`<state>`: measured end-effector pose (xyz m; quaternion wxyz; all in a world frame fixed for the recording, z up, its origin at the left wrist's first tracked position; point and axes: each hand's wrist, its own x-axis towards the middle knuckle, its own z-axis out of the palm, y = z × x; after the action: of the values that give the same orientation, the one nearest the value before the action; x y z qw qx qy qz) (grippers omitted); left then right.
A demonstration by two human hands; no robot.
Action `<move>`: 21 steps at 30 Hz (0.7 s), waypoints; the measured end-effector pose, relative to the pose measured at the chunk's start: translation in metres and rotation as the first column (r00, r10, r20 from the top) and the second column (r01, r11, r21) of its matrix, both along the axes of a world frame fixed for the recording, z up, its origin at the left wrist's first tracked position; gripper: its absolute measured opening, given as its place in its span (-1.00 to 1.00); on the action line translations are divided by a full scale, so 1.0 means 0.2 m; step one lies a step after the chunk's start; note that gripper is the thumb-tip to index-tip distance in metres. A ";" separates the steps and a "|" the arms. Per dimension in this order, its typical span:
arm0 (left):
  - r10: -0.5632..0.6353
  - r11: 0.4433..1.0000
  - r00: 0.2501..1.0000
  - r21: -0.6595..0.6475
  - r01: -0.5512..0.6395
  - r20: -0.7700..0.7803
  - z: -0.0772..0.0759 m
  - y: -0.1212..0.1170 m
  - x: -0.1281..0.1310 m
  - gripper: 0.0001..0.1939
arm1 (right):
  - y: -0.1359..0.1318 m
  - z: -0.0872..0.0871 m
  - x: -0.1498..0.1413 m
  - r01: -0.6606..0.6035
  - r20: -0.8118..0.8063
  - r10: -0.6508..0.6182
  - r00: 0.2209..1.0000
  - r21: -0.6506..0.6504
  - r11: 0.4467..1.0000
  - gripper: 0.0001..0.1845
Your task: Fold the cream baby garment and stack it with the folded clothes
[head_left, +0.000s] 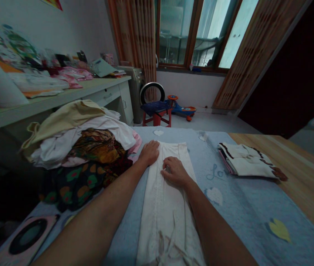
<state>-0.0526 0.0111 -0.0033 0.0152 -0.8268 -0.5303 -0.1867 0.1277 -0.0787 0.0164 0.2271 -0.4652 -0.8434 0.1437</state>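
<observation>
A pair of white trousers lies lengthwise on the light blue cloth, folded into a long strip, with loose drawstrings at the near end. My left hand rests at the strip's far left edge, fingers laid over the fabric. Lower and to the right, my right hand touches the top of the trousers, its fingers bent and its thumb apart from them. Neither hand visibly lifts the fabric.
A heap of rumpled clothes stands left of my left arm. Folded clothes lie stacked at the right. Near the lower left corner is a flat item with a dark ring. Beyond the far edge stand a red stool and a blue ride-on toy.
</observation>
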 end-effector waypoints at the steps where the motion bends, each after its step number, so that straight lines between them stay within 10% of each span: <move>1: -0.005 1.000 1.000 0.020 0.004 0.027 0.00 0.00 0.00 -0.58 | 0.00 0.00 0.00 -0.007 0.003 0.007 1.000 0.004 1.000 -0.87; 21: -0.045 0.999 0.999 -0.019 0.045 -0.007 -0.02 0.02 0.00 -0.47 | -0.01 0.02 -0.01 0.002 0.011 -0.003 1.000 0.019 1.000 -0.91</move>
<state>-0.0528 0.0151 -0.0063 0.0054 -0.8395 -0.5130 -0.1789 0.1263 -0.0804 0.0195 0.2272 -0.4649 -0.8453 0.1330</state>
